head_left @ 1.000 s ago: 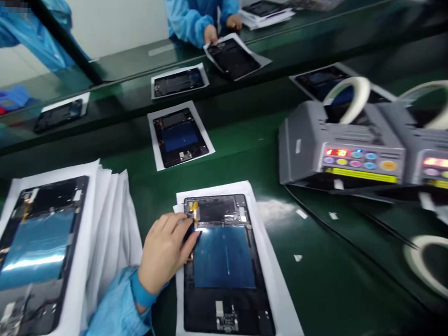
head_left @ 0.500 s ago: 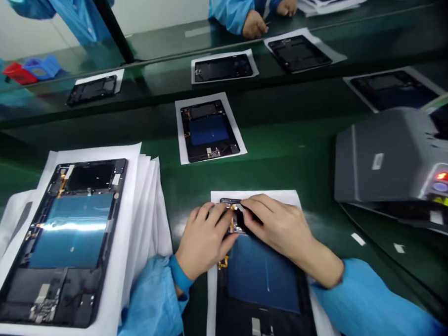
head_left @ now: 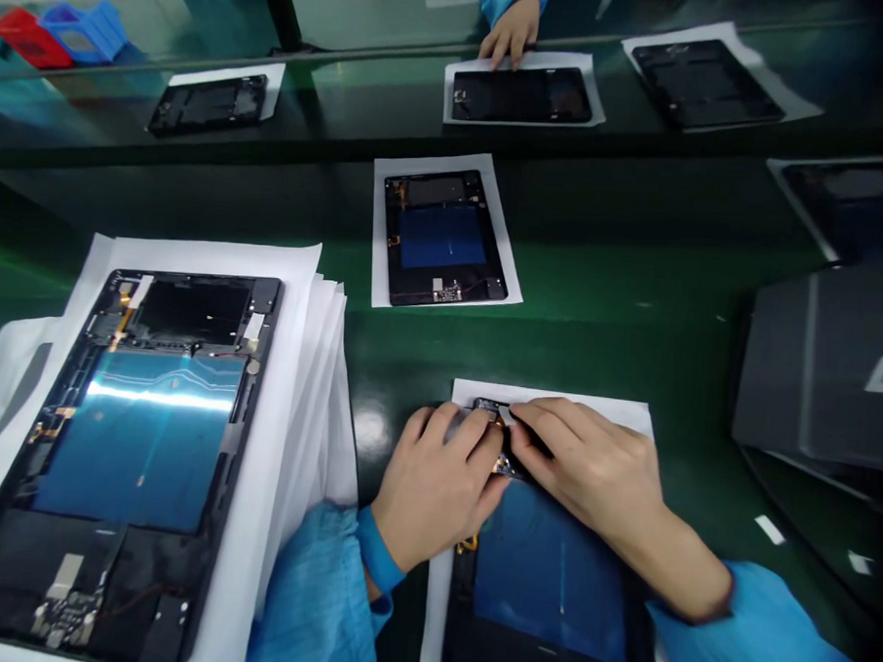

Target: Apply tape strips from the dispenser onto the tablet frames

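Moved: since the earlier frame my view has swung, so the tablet frame (head_left: 548, 580) sits lower and the tape dispenser (head_left: 820, 367) has slid right, its lit display now out of view.
Left hand (head_left: 434, 497): on the top end of the tablet frame, angled in toward the right hand.
Right hand (head_left: 588, 484): on the same end, reaching in from the right.
Fingers (head_left: 547, 414): both sets curl together over a small dark part (head_left: 507, 417) at the frame's top edge; I can't tell whether they're clamped on it.
Tablet frame: flat on a paper sheet (head_left: 556, 399) on the green tabletop (head_left: 593, 357).
Handling: I'd judge it light and fairly stiff, but fragile at the yellow flex ribbon (head_left: 467, 545); best held by its outer edges.
Nearby: left of the tablet frame, a second tablet (head_left: 144, 435) lies on a paper stack (head_left: 313, 413).
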Tool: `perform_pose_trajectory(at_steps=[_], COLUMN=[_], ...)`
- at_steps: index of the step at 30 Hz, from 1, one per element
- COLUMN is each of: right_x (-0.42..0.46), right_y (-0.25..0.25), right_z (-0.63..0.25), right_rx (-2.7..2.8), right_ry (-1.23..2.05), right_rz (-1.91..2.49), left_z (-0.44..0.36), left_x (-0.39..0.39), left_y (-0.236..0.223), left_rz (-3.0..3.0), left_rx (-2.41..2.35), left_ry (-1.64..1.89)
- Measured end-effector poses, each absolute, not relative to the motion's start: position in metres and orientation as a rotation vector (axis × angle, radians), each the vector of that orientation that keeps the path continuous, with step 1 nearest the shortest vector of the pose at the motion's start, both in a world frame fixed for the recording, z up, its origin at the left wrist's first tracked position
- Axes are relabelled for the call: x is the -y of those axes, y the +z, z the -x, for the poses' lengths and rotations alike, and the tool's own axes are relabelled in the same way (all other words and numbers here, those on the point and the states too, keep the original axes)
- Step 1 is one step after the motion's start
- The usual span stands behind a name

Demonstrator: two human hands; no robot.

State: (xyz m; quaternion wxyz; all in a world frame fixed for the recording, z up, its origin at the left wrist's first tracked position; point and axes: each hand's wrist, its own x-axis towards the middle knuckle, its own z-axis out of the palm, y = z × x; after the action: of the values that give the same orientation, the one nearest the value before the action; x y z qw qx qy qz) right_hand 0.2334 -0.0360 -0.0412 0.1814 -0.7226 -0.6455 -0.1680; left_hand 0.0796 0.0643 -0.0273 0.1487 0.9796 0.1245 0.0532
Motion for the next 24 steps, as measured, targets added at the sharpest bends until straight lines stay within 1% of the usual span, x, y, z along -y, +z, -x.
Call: perform_pose_trajectory(at_steps=[10, 15, 18, 21, 22, 24], right_x=[0.033, 0.036, 0.048, 0.050, 0.043, 0.017], right_y=[-0.031, -0.026, -0.024, -0.019, -0.017, -0.011], right_z=[-0.229, -0.218, -0.222, -0.239, -0.245, -0.255], right_rx=[2.027, 2.161, 2.172, 2.143, 2.130, 2.109], right_ry=[-0.420, -0.389, -0.246, 0.046, 0.098, 0.087], right_rz=[2.090, 2.167, 2.161, 2.066, 2.078, 2.209], left_z=[-0.079, -0.081, -0.080, -0.080, -0.080, -0.080], left_x=[-0.065, -0.066, -0.065, -0.062, -0.061, -0.060], left_y=[-0.030, -0.028, -0.026, -0.024, -0.024, -0.023], left_rz=[-2.786, -2.798, -2.842, -2.900, -2.910, -2.911], left_rx=[-0.385, -0.383, -0.391, -0.414, -0.422, -0.437], left_ry=[0.283, 0.219, 0.173, 0.146, 0.141, 0.145])
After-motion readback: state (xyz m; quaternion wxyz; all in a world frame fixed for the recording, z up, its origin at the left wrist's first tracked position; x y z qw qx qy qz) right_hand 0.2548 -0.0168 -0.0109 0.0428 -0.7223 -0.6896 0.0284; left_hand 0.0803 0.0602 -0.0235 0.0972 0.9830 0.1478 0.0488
